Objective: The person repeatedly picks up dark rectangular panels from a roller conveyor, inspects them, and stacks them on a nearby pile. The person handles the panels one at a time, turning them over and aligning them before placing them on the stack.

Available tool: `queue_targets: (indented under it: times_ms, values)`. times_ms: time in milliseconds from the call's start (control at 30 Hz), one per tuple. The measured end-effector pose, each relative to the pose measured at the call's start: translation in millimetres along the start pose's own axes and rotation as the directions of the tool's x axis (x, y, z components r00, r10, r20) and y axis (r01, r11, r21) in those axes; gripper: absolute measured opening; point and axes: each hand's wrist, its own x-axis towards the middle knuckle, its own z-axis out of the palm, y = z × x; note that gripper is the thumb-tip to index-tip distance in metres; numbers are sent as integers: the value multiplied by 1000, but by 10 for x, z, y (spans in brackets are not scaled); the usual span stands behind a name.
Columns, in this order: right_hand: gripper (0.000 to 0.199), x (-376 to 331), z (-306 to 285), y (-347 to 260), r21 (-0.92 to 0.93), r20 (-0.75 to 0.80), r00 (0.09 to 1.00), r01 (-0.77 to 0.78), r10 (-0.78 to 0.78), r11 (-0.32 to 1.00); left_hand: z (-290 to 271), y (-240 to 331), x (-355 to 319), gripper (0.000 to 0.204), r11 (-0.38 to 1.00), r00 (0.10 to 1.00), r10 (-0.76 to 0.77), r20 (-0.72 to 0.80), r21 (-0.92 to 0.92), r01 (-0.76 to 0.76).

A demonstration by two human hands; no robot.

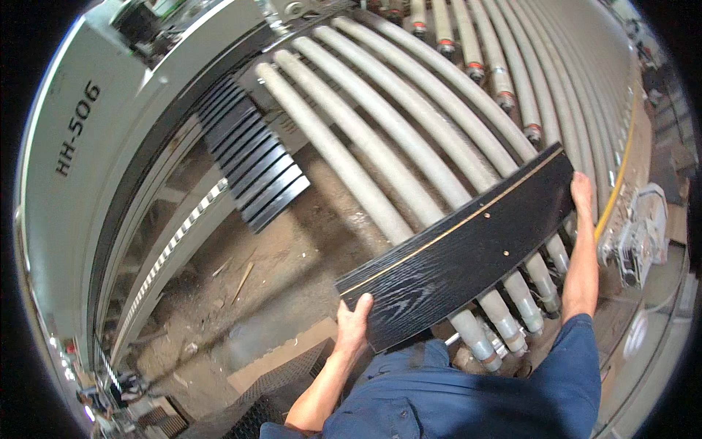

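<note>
A black wood-grain panel (439, 271) with a light line along its far long edge and two small holes spans the space before me, tilted up toward the right. My left hand (354, 322) grips its left end, thumb on top. At the right end my right hand (581, 192) holds the short edge, its fingers mostly hidden. Beneath the panel run several pale grey rollers (409, 124), which it partly covers. Whether the panel touches them I cannot tell.
A large grey machine (66, 146) stands at the left, with a slatted black conveyor piece (252, 157) beside it. Dusty floor (292, 263) with scraps shows between machine and rollers. More rollers with red-ringed ends lie farther off. A yellow strip (618, 186) and metal fitting (636, 234) are at the right.
</note>
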Motion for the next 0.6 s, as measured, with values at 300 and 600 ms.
queue_targets:
  times_ms: [300, 600]
  values:
    - [47, -708, -249, -2552, 280, -244, 897, 430, -369, 858, -168, -65, 38, 44, 998, 998, -15, 57, -56, 18]
    - [70, -1650, 89, -5326, 400, -223, 490, 835, -843, 379, -978, 88, -185, 44, 986, 999, -31, -32, -166, 25]
